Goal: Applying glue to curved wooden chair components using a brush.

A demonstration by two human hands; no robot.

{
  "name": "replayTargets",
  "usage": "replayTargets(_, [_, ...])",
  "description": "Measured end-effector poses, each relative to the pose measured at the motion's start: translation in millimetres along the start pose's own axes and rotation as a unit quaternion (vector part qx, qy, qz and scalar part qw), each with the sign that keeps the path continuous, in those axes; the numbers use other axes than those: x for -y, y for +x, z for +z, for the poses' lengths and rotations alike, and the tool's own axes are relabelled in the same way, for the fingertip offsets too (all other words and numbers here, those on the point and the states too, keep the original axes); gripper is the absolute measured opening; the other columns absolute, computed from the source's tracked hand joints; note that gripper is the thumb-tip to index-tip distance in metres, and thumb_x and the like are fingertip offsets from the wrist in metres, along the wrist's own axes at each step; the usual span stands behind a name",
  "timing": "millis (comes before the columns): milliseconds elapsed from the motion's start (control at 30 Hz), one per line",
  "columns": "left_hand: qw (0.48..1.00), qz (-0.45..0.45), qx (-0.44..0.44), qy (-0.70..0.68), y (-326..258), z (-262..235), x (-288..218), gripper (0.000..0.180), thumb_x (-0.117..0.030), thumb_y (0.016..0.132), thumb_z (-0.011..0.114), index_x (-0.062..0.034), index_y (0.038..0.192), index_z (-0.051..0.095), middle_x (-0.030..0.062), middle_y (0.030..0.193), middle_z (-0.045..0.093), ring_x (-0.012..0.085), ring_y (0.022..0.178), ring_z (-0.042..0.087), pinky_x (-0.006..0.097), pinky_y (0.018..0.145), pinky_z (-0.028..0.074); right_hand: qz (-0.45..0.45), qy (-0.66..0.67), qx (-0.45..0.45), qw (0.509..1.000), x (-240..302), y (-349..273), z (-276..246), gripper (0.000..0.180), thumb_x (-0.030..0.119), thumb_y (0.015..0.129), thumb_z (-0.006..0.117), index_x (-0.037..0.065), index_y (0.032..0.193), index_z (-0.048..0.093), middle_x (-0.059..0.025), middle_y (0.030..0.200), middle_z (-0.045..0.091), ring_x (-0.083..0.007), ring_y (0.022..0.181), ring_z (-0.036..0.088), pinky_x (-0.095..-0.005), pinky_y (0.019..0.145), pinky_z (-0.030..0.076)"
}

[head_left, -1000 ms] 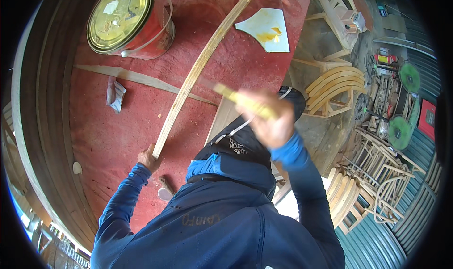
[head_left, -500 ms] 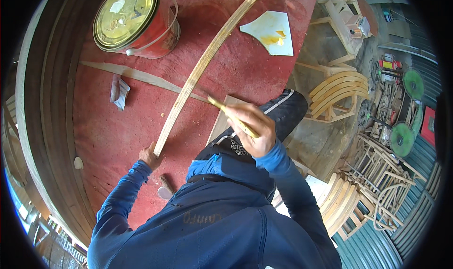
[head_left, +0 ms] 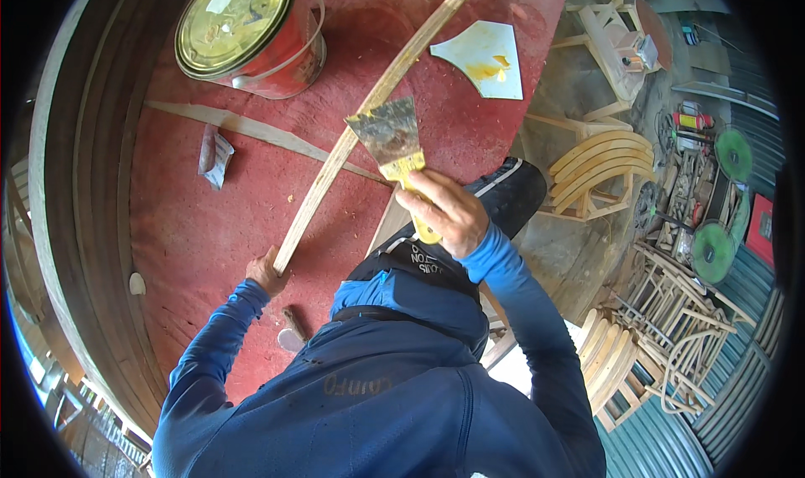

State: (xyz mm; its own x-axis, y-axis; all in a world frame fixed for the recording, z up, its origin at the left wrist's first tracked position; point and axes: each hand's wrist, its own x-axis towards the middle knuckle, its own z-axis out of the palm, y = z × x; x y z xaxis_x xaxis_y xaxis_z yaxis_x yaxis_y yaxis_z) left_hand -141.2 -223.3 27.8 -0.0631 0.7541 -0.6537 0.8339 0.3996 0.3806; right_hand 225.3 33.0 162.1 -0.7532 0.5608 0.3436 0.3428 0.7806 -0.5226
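Note:
A long, gently curved wooden strip [head_left: 340,159] runs from my lap side up past the top edge of the view. Its near end is gripped by my left hand [head_left: 267,272]. My right hand [head_left: 449,214] is closed around the yellow handle of a putty knife [head_left: 390,134]. The wide, stained metal blade is turned flat toward me, and one corner overlaps the strip; whether it touches the wood I cannot tell. Beyond the knife lies a white plate with a curved cut-out [head_left: 486,65], bearing a smear of yellow-brown paste.
A red bucket with a yellowish metal lid [head_left: 289,59] stands on the red surface [head_left: 243,235]. Near it lie a thin wooden piece [head_left: 260,130] and a small packet [head_left: 218,161]. Large curved boards [head_left: 92,168] rise at left; curved wooden parts [head_left: 604,168] and green fans [head_left: 713,251] are at right.
The putty knife has turned from edge-on to showing its broad blade face, with its blade raised nearer the strip's middle. My left hand still grips the strip's near end.

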Motion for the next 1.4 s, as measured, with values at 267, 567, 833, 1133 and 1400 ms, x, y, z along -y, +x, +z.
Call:
replayTargets(267, [1.000, -0.003, 0.000, 0.006, -1.6, 3.6, 5.1, 0.040, -0.029, 0.078, 0.074, -0.0103, 0.107, 0.053, 0.0231, 0.085, 0.069, 0.0465, 0.082, 0.067, 0.055, 0.071, 0.054, 0.036, 0.027, -0.039, 0.998, 13.6, 6.9, -21.3, 0.038, 0.008, 0.084, 0.065, 0.004, 0.121, 0.069, -0.0174, 0.127, 0.062, -0.0348, 0.109, 0.066, -0.0408, 0.093, 0.056])
replayTargets(567, [1.000, -0.005, 0.010, 0.002, -1.5, -0.9, 0.2, 0.037, -0.029, 0.080, 0.072, -0.0136, 0.108, 0.054, 0.0203, 0.087, 0.069, 0.0450, 0.084, 0.067, 0.054, 0.074, 0.053, 0.056, 0.079, -0.010, 0.995, 42.8, 6.9, -22.9, 0.039, 0.000, 0.080, 0.071, 0.003, 0.118, 0.070, -0.0186, 0.120, 0.066, -0.0343, 0.105, 0.068, -0.0396, 0.089, 0.058])
replayTargets(833, [1.000, -0.009, 0.012, 0.006, -0.1, -0.6, -2.1, 0.039, -0.029, 0.079, 0.073, -0.0128, 0.108, 0.054, 0.0198, 0.088, 0.069, 0.0441, 0.085, 0.068, 0.054, 0.075, 0.053, 0.027, -0.058, 0.015, 0.998, 14.2, 26.2, -10.3, 0.041, 0.011, 0.086, 0.062, 0.005, 0.127, 0.063, -0.0179, 0.127, 0.058, -0.0344, 0.110, 0.063, -0.0399, 0.095, 0.055])
replayTargets(1133, [1.000, -0.008, 0.016, 0.022, 0.7, -3.0, 0.2, 0.038, -0.030, 0.079, 0.072, -0.0127, 0.107, 0.054, 0.0195, 0.087, 0.070, 0.0438, 0.085, 0.068, 0.054, 0.075, 0.053, 0.315, 0.219, -0.225, 0.896, -0.3, 4.2, -29.9, 0.024, 0.000, 0.092, 0.069, -0.004, 0.115, 0.068, -0.0157, 0.109, 0.071, -0.0226, 0.096, 0.071, -0.0351, 0.086, 0.058])
replayTargets(1400, [1.000, -0.003, 0.009, 0.014, 2.5, 1.6, 2.0, 0.038, -0.032, 0.079, 0.072, -0.0125, 0.106, 0.054, 0.0215, 0.086, 0.070, 0.0454, 0.085, 0.067, 0.055, 0.075, 0.053, 0.324, 0.433, -0.374, 0.754, -49.0, 28.2, -1.8, 0.034, 0.009, 0.098, 0.064, -0.008, 0.127, 0.059, -0.0216, 0.117, 0.067, -0.0290, 0.101, 0.071, -0.0382, 0.092, 0.059])
